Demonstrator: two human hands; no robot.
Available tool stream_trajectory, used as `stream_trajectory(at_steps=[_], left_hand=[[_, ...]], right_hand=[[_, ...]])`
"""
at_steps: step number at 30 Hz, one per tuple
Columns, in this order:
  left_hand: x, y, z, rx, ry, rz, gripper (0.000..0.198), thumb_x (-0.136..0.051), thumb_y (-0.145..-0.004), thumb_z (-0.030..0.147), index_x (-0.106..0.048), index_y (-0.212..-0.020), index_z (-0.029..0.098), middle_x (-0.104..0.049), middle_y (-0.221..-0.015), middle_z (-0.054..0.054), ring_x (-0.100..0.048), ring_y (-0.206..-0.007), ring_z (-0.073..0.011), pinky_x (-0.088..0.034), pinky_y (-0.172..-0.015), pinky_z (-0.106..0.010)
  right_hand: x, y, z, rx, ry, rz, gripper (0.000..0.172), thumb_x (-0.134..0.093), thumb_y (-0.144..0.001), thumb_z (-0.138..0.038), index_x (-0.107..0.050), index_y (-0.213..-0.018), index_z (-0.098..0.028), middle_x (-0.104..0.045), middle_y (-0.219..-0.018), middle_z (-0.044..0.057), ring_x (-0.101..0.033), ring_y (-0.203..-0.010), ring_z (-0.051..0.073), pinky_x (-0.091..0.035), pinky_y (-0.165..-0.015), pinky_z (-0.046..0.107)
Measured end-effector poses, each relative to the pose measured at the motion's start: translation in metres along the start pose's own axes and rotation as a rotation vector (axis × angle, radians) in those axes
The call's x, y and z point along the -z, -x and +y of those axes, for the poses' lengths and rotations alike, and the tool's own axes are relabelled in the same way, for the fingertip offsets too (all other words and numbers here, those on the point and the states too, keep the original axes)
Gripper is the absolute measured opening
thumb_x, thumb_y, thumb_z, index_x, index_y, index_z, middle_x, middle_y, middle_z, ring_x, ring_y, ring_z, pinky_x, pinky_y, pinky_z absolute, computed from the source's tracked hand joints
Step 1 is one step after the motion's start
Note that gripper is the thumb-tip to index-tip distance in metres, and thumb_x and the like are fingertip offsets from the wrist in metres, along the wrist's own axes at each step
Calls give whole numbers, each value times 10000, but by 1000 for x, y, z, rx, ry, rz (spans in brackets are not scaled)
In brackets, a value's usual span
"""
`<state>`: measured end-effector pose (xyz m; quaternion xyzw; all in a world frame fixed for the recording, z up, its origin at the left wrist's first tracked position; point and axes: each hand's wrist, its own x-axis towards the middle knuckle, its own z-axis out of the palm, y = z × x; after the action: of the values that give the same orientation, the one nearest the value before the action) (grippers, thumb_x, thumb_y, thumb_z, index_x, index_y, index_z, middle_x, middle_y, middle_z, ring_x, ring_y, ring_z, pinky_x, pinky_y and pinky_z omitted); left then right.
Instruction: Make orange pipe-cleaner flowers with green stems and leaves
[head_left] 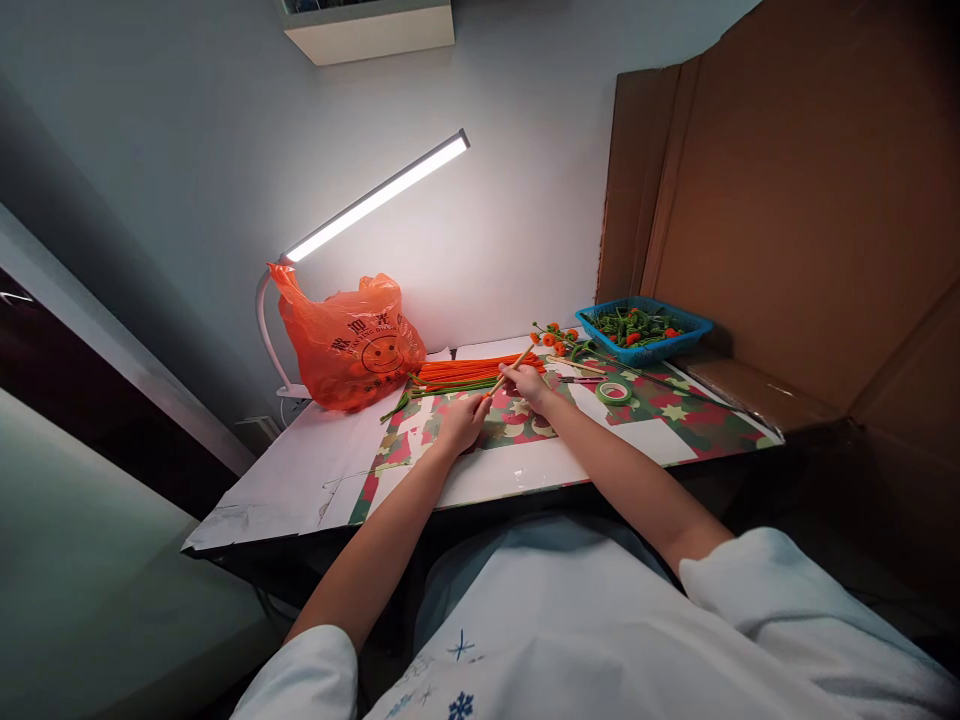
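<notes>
Stick: we have the pale stick [522, 358] between the two hands, above the patterned table cover [517, 428]; its long axis slants from the left fingertips up and away to the right.
Right hand [529, 387]: fingers closed around the stick, its far end protruding beyond them.
Left hand [460, 426]: fingertips pinched together on a small orange piece [488, 395] at the stick's near end.
Key relation: we judge the left hand nearer that near end, the right nearer the middle; orange piece and stick end meet there.
Beyond the hands: orange strands [457, 371] lie crosswise on the table.
Hidden: fingers cover the join; we cannot tell whether the piece wraps the stick or merely touches it.
</notes>
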<state>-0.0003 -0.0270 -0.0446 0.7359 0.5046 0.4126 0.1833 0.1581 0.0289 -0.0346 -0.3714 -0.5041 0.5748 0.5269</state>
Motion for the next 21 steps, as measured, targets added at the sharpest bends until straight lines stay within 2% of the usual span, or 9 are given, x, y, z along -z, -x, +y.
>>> stream_trajectory(at_steps=[4, 6, 9, 12, 15, 17, 19, 21], left_hand=[[0, 0, 0, 12, 66, 46, 340, -605, -809, 329, -472, -522, 204, -446, -524, 10, -390, -531, -142, -268, -550, -244], [1, -2, 1, 112, 236, 69, 341, -604, -802, 391, -476, -551, 199, -402, -513, 27, -355, -492, -119, -256, -505, -228], [7, -6, 4, 405, 666, 69, 337, -516, -837, 472, -489, -646, 196, -319, -486, 64, -275, -399, -85, -206, -420, -209], [15, -10, 6, 602, 980, 151, 332, -410, -885, 431, -435, -652, 196, -251, -450, 88, -205, -346, -70, -169, -374, -200], [19, -11, 6, 655, 1100, 211, 329, -358, -907, 376, -411, -638, 194, -222, -426, 94, -192, -325, -66, -174, -358, -192], [19, -11, 5, 659, 1151, 211, 325, -360, -904, 371, -409, -637, 194, -213, -424, 96, -195, -318, -65, -179, -355, -190], [19, -11, 3, 653, 1202, 203, 294, -371, -890, 351, -411, -643, 195, -219, -430, 94, -209, -318, -69, -188, -355, -191], [19, -11, 0, 654, 1258, 203, 228, -372, -864, 291, -413, -660, 197, -255, -445, 84, -242, -325, -78, -208, -358, -197]], right_hand=[[9, -7, -3, 98, -28, 261, 421, -535, -867, -513, -463, -608, -188, -522, -559, -4, -471, -502, 95, -424, -546, 234], [13, -8, -3, 158, 84, 304, 399, -459, -909, -489, -465, -641, -193, -550, -602, 10, -495, -529, 109, -424, -559, 238], [14, -5, 1, 223, 508, 228, 317, -462, -912, -384, -461, -655, -198, -523, -593, -9, -447, -522, 114, -336, -509, 231], [12, 1, 9, 266, 922, 30, 204, -550, -852, -305, -516, -684, -195, -559, -626, -14, -447, -548, 120, -286, -508, 235], [11, 4, 16, 309, 1047, -161, 130, -552, -845, -254, -600, -745, -186, -643, -740, 11, -511, -611, 126, -323, -540, 234], [11, 3, 20, 356, 1075, -222, 143, -531, -851, -207, -639, -761, -179, -675, -809, 31, -548, -667, 134, -357, -571, 235], [11, 2, 21, 391, 1117, -226, 162, -522, -850, -171, -675, -799, -182, -695, -864, 45, -575, -745, 152, -391, -619, 242], [11, 2, 21, 394, 1179, -167, 178, -529, -844, -158, -701, -866, -196, -704, -923, 55, -585, -864, 185, -423, -695, 264]])
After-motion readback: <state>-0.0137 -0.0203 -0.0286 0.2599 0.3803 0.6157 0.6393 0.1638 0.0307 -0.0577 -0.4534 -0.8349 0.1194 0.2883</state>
